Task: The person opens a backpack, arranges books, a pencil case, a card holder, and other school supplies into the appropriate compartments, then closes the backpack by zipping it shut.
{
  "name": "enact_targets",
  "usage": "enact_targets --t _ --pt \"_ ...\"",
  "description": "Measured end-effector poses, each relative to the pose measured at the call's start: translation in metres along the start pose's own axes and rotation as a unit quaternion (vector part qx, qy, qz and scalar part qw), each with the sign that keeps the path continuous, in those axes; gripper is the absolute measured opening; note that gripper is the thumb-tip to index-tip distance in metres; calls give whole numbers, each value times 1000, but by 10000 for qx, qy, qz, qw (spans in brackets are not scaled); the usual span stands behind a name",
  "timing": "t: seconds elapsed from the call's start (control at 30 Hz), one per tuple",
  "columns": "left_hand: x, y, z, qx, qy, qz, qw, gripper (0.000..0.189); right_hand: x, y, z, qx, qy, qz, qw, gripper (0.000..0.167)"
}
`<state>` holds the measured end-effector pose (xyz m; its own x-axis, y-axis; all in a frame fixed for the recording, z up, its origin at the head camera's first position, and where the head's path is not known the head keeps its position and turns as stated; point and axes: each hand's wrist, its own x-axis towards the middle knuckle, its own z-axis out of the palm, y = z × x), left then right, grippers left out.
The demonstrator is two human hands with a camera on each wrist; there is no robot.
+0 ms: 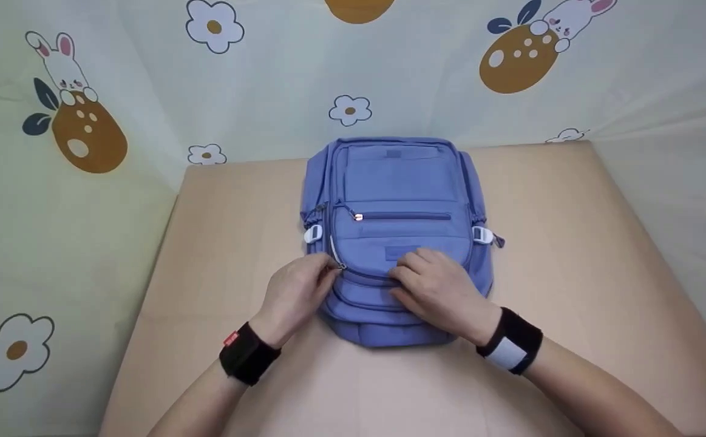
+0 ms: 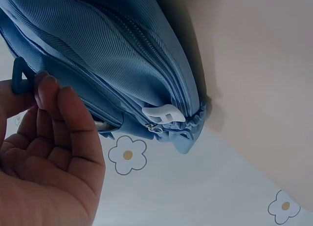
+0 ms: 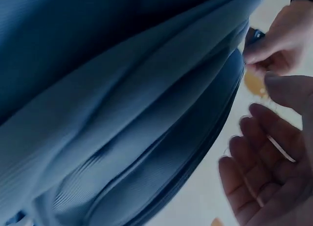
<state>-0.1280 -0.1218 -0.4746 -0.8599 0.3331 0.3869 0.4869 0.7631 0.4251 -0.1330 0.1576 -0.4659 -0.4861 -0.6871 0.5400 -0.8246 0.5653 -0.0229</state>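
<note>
A blue backpack (image 1: pixel 398 176) lies front side up on the table, its top toward the far edge. At the left end of its curved front-pocket zipper, my left hand (image 1: pixel 298 291) pinches the zipper pull. In the left wrist view the blue loop of the zipper pull (image 2: pixel 19 77) shows between thumb and forefinger of the left hand (image 2: pixel 54 152). My right hand (image 1: pixel 441 291) is at the lower front of the bag, by the same zipper's edge. The right wrist view shows the right hand (image 3: pixel 274 162) with thumb and fingers apart, loosely bent and holding nothing.
White buckles (image 1: pixel 313 234) sit on both sides of the bag. A horizontal zipper (image 1: pixel 404 216) crosses its upper front. The tan table (image 1: pixel 225 243) extends around it, with a patterned cloth (image 1: pixel 280 73) hanging behind and along both sides.
</note>
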Motion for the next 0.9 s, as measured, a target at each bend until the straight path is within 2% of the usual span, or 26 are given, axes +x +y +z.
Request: enact_targets --t 0.23,0.37,0.53,0.7,0.9 --pt "2 0 -1 -9 4 54 10000 6 9 -9 13 -338 -365 282 9984 14" --pt "6 -3 -4 17 6 125 9999 6 10 -11 12 -109 -619 623 9961 12" --pt "15 -13 -7 145 116 163 9997 5 10 -11 11 255 -719 886 9931 11" --pt "29 -26 -8 235 171 9 9996 4 10 -12 10 284 -786 949 9920 12" --pt "44 -38 -3 319 228 -397 9984 6 9 -15 8 311 -707 916 9928 13"
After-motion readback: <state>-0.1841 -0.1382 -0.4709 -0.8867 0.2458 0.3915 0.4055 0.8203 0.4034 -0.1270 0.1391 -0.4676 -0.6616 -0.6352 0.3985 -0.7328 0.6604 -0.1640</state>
